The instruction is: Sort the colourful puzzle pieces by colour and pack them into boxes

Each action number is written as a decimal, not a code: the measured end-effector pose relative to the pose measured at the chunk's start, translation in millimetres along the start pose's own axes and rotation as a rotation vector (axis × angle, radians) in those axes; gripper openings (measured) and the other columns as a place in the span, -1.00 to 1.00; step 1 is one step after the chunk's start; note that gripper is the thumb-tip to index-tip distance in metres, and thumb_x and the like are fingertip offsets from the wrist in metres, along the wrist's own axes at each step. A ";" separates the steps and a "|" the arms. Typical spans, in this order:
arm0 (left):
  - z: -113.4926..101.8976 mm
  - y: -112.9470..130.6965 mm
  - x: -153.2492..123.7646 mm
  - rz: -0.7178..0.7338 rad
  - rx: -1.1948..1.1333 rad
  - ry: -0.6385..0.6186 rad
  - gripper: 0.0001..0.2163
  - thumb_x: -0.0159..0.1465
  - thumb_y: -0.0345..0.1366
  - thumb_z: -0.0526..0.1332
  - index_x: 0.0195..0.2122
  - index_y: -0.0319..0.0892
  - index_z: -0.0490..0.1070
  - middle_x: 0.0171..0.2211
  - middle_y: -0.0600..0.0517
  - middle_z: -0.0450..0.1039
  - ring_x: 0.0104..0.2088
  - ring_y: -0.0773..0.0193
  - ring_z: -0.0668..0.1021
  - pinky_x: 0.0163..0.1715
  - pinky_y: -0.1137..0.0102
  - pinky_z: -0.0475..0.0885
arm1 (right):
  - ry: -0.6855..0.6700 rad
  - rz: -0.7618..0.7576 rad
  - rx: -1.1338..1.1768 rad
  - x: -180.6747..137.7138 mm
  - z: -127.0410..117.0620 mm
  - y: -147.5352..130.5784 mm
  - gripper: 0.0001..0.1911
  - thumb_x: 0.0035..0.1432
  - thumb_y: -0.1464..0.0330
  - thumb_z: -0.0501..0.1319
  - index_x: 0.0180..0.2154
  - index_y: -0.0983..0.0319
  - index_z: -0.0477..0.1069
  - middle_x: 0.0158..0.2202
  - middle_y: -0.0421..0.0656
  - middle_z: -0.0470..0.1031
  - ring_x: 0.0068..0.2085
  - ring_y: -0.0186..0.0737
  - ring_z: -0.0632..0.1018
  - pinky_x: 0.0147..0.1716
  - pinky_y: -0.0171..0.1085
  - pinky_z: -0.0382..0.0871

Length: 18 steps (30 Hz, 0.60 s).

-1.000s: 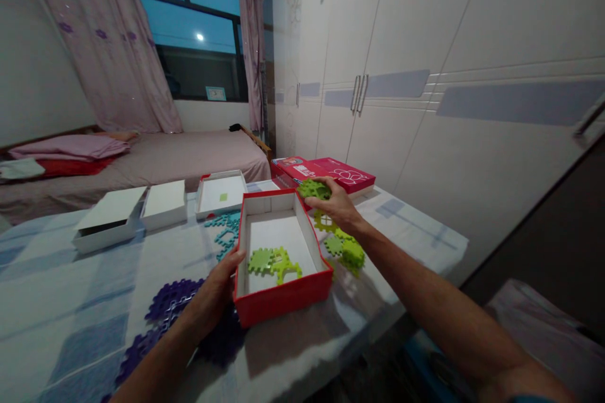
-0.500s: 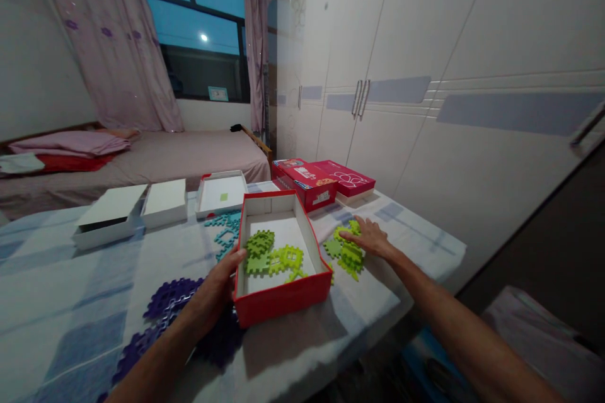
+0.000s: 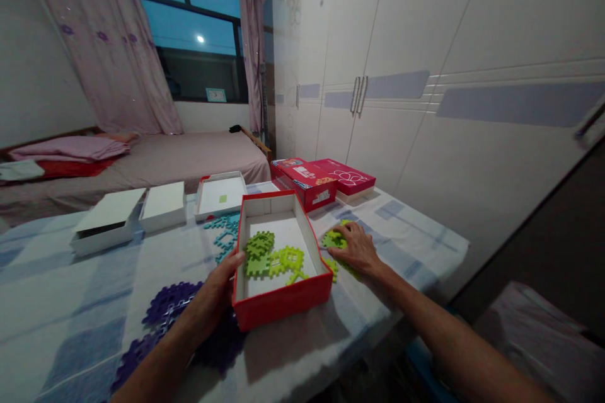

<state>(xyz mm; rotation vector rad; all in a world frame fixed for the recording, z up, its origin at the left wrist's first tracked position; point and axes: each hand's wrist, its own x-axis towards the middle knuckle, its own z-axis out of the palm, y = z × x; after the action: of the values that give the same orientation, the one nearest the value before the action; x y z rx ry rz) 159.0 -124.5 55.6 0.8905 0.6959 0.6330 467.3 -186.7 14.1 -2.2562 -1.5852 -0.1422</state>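
An open red box (image 3: 283,302) with a white inside stands on the table in front of me. Several green puzzle pieces (image 3: 271,258) lie in it. My left hand (image 3: 215,293) grips the box's left wall near the front corner. My right hand (image 3: 355,249) rests palm down on a small pile of green pieces (image 3: 333,239) just right of the box, its fingers curled over them. Purple pieces (image 3: 167,305) lie under my left forearm, and teal pieces (image 3: 225,233) lie left of the box's far end.
Two red boxes (image 3: 321,179) sit at the table's far right. A red-rimmed open tray (image 3: 221,192) and two white boxes (image 3: 127,211) stand at the back left. The table edge runs close on the right, next to wardrobe doors. A bed lies beyond.
My right hand carried green pieces over the box and left them inside, then came down on the pile right of the box and slid it toward the box. The left hand stayed put.
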 end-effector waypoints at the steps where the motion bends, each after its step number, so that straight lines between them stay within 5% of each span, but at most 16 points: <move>1: 0.0 0.1 0.3 -0.003 -0.002 0.005 -0.52 0.16 -0.13 0.22 0.09 -0.20 0.29 -0.23 -0.10 0.57 -0.23 0.06 0.61 -0.24 0.24 0.53 | 0.026 -0.019 0.023 0.5 0.2 1.0 -0.52 -0.03 0.14 0.23 -0.02 0.11 0.39 -0.03 -0.04 0.33 0.00 -0.02 0.34 -0.12 -0.04 0.27; 6: 0.6 0.3 0.9 0.007 0.002 0.015 -0.53 0.17 -0.15 0.22 0.09 -0.21 0.29 -0.24 -0.11 0.57 -0.24 0.05 0.61 -0.23 0.21 0.52 | 0.169 0.002 0.191 4.2 -1.3 9.6 -0.65 -0.01 0.33 0.16 -0.13 0.23 0.43 -0.16 -0.07 0.45 -0.12 -0.15 0.44 -0.08 -0.18 0.30; 13: -0.4 -0.1 0.9 0.018 0.003 -0.028 -0.53 0.17 -0.13 0.21 0.09 -0.19 0.29 -0.23 -0.10 0.57 -0.21 0.06 0.60 -0.21 0.23 0.51 | 0.298 0.357 0.685 22.1 -25.4 23.3 -0.80 -0.18 0.27 0.20 -0.42 0.19 0.41 -0.48 -0.22 0.46 -0.39 -0.21 0.46 -0.34 -0.22 0.40; 18: 2.2 0.8 1.2 -0.002 -0.021 0.026 -0.53 0.16 -0.15 0.22 0.09 -0.18 0.29 -0.22 -0.12 0.57 -0.23 0.06 0.61 -0.27 0.25 0.53 | 0.204 0.350 0.924 47.9 -56.9 -15.8 -0.69 -0.08 0.23 0.16 -0.27 0.23 0.37 -0.45 -0.23 0.46 -0.53 -0.33 0.45 -0.55 -0.29 0.41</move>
<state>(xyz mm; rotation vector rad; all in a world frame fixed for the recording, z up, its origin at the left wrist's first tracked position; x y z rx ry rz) 161.2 -124.2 56.9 0.8635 0.7125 0.6501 477.4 -160.2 84.7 -1.6523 -0.8469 0.3697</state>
